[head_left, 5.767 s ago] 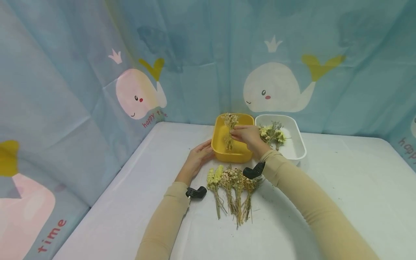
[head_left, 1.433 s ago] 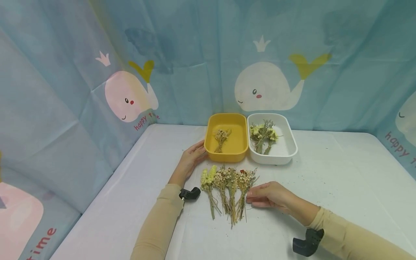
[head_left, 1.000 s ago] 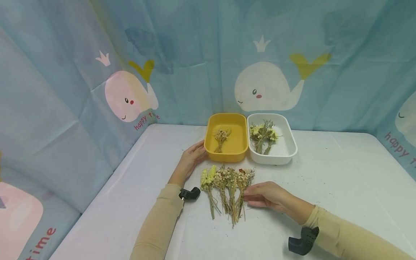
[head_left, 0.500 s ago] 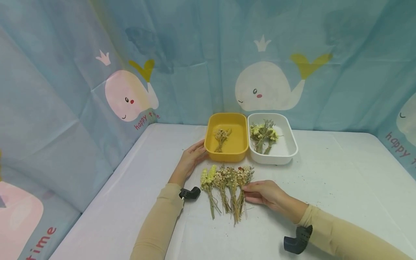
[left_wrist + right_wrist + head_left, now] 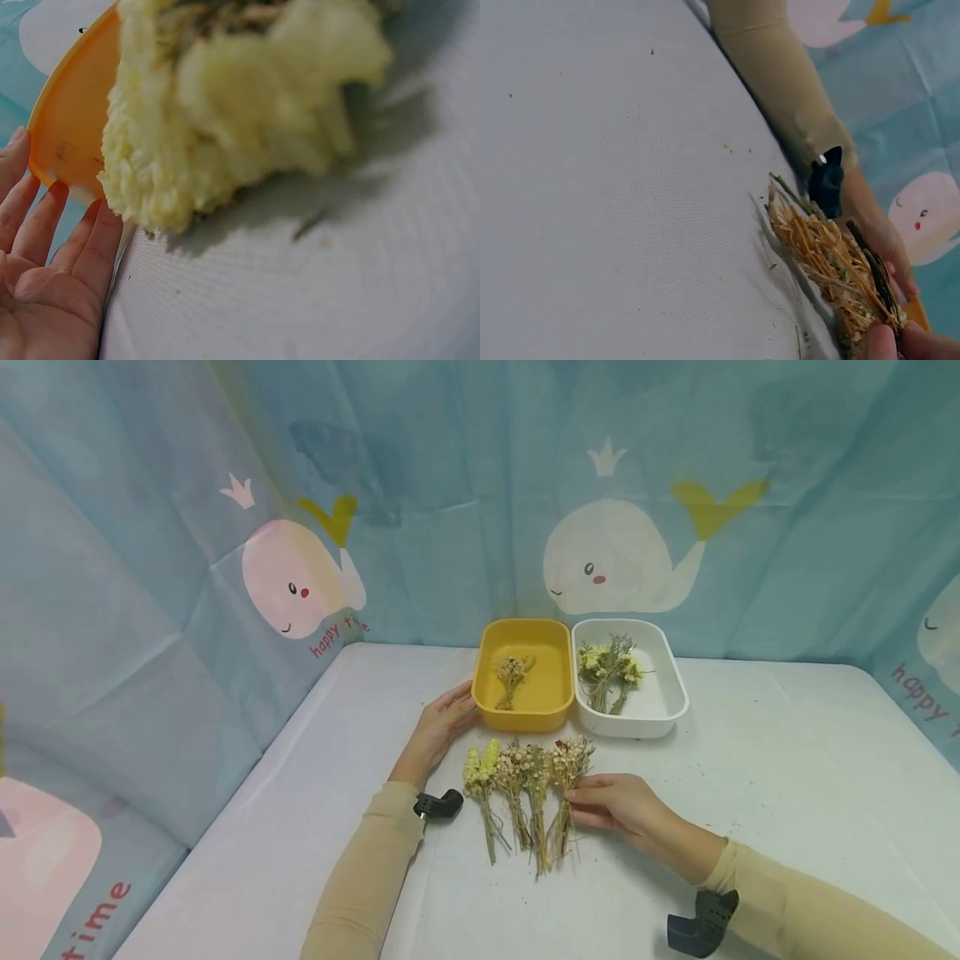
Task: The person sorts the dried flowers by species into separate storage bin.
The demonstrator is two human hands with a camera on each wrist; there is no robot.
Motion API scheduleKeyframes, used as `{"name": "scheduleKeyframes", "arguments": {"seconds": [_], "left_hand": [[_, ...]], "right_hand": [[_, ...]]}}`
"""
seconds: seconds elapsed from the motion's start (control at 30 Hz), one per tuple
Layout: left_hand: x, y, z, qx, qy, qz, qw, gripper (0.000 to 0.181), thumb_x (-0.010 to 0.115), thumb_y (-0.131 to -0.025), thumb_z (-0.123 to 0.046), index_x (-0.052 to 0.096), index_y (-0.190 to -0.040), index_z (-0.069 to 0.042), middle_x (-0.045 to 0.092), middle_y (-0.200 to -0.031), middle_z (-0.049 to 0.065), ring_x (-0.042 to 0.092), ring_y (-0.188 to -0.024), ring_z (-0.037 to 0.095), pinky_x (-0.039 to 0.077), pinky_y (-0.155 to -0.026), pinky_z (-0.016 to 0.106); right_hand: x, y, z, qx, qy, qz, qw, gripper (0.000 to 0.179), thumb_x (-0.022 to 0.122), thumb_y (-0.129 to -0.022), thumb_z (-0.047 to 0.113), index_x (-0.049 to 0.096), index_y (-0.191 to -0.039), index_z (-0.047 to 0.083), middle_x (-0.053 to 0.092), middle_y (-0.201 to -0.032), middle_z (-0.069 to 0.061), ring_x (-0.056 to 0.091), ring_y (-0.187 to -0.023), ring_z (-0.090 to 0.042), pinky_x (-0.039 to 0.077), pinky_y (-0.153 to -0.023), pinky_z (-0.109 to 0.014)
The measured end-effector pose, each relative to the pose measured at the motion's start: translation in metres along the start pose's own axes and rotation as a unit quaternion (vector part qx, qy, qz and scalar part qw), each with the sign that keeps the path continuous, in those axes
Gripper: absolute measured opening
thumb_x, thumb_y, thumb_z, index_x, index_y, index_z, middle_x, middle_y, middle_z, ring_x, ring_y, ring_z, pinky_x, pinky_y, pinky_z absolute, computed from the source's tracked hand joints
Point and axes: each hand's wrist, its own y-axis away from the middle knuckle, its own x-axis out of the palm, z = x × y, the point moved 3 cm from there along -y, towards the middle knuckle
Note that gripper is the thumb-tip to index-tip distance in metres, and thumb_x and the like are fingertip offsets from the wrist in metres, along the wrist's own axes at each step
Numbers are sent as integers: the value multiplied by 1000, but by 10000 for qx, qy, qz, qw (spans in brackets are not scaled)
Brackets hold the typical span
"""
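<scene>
My right hand [image 5: 618,806] pinches the rightmost bunch of dried flowers [image 5: 570,764] by its stems, low over the white table. Seen from the right wrist, thumb and finger close on the tan and dark stems [image 5: 832,262]. My left hand [image 5: 438,731] rests its extended fingers against the left side of the yellow tub [image 5: 525,721]; the left wrist view shows the fingertips touching the wall. One small dried bunch [image 5: 512,675] lies inside that tub. Beside the right-hand bunch, a yellow-flowered bunch [image 5: 480,768] and pale bunches [image 5: 517,777] lie in a row.
A white tub [image 5: 633,724] stands against the yellow tub's right side, with yellow and grey-green dried flowers [image 5: 609,668] in it. Behind both hangs a blue whale-print curtain [image 5: 450,560]. Tiny plant crumbs are scattered over the white tabletop [image 5: 787,793].
A bunch once held above the yellow tub now lies in it. My right hand has come down to the rightmost bunch and, lately, shifted it slightly right. My left hand stays at the tub.
</scene>
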Motion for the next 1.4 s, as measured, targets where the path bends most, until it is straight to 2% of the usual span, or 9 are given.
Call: {"name": "scheduleKeyframes", "arguments": {"seconds": [0.4, 0.6, 0.83, 1.03, 1.23, 1.4], "left_hand": [[-1, 0, 0, -58, 81, -35, 9999, 51, 62, -99, -16, 49, -147, -10, 49, -153, 8, 49, -139, 29, 46, -115, 42], [-1, 0, 0, -46, 69, -32, 10000, 50, 62, -99, -15, 49, -147, -9, 50, -152, 9, 50, -138, 30, 47, -114, 42], [0, -1, 1, 10, -8, -11, 10000, 50, 60, -100, -15, 47, -148, -8, 49, -152, 7, 50, -139, 28, 47, -114, 40], [-1, -2, 2, -18, -27, -44, 10000, 50, 61, -100, -16, 48, -148, -10, 51, -151, 7, 51, -138, 27, 48, -113, 38], [0, -1, 1, -51, -47, -39, 10000, 49, 61, -100, -17, 49, -147, -11, 50, -152, 7, 50, -138, 27, 47, -114, 39], [0, 0, -1, -33, -28, 5, 10000, 50, 61, -100, -17, 48, -148, -10, 49, -153, 7, 49, -139, 29, 46, -115, 41]], "right_hand": [[-5, 13, 28, -465, 183, 202, 9985, 34, 68, -91, 3, 60, -119, -16, 75, -90, -2, 74, -80, -9, 62, -80, -22], [-5, 16, 43, -645, 324, 307, 9969, 22, 68, -92, 5, 67, -110, -8, 74, -90, 1, 74, -82, -8, 62, -81, -22], [-2, 13, 55, -775, 356, 363, 9957, 43, 67, -93, 6, 55, -128, -17, 75, -92, 2, 74, -84, -7, 62, -82, -22], [0, 9, 61, -815, 300, 394, 9954, 25, 66, -94, 4, 65, -115, -9, 74, -94, 1, 73, -86, -7, 62, -83, -21], [0, 11, 64, -820, 259, 407, 9955, 29, 67, -94, 5, 63, -118, -10, 74, -94, 1, 74, -87, -8, 62, -84, -23], [-5, 14, 67, -827, 287, 454, 9951, 16, 66, -94, 5, 70, -108, -2, 74, -94, 2, 73, -87, -7, 62, -84, -22]]}}
